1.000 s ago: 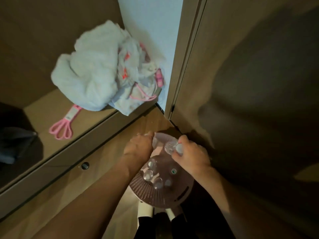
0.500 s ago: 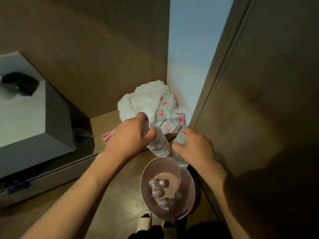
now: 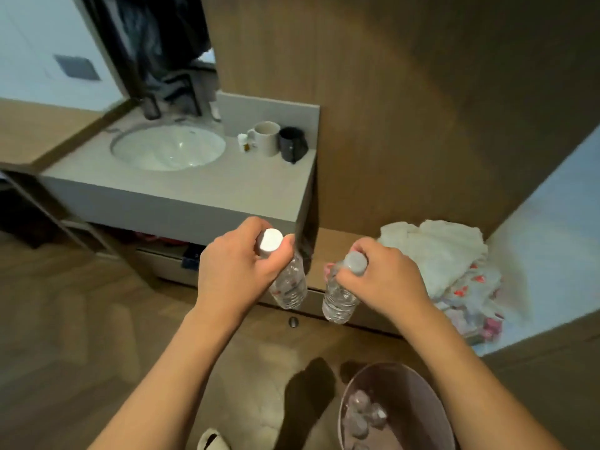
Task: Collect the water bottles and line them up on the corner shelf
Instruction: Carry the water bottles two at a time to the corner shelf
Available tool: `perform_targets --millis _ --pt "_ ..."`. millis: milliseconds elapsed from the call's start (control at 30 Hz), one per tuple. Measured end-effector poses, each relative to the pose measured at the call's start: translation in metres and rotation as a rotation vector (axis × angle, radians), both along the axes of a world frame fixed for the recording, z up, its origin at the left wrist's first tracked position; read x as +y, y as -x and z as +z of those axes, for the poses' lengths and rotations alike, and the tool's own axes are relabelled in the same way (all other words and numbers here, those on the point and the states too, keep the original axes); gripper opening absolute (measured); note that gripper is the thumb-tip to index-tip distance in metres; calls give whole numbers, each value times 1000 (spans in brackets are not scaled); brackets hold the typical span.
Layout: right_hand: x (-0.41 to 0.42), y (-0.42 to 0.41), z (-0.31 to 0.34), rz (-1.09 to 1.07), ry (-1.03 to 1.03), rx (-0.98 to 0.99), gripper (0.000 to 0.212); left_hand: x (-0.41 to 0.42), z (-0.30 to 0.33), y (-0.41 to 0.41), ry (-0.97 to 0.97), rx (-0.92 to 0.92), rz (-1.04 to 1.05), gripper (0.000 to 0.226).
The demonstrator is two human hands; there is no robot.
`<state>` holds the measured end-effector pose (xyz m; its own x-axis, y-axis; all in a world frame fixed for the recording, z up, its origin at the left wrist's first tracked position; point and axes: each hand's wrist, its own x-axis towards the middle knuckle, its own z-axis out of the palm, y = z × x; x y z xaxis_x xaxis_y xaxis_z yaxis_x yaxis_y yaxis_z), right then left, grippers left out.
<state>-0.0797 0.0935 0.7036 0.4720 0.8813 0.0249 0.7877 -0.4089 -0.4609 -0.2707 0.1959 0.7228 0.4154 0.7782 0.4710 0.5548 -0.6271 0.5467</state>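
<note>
My left hand (image 3: 235, 271) grips a clear water bottle (image 3: 289, 285) by its neck, white cap up. My right hand (image 3: 386, 280) holds a second clear water bottle (image 3: 339, 302) the same way. Both bottles hang upright in the air in front of the low wooden shelf (image 3: 331, 251) beside the sink counter. On the floor at the lower right a pink basket (image 3: 399, 381) holds several more bottles (image 3: 362, 414).
A grey counter (image 3: 227, 186) with a white sink (image 3: 168, 147) stands to the left, with a white mug (image 3: 264, 138) and a black cup (image 3: 292, 144) on it. White cloth and a floral bag (image 3: 451, 264) lie on the shelf's right end. A wooden wall rises behind.
Both hands have lifted a bottle each out of the basket and risen to shelf height. My view has tilted up and left, bringing the sink counter into sight.
</note>
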Motion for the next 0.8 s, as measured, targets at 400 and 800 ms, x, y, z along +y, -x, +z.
perform_targets --millis 400,800 --pt "262 225 15 399 -40 -12 27 178 15 256 -95 -95 346 38" --pt "515 430 -11 743 8 45 29 361 -17 453 -64 -69 753 34"
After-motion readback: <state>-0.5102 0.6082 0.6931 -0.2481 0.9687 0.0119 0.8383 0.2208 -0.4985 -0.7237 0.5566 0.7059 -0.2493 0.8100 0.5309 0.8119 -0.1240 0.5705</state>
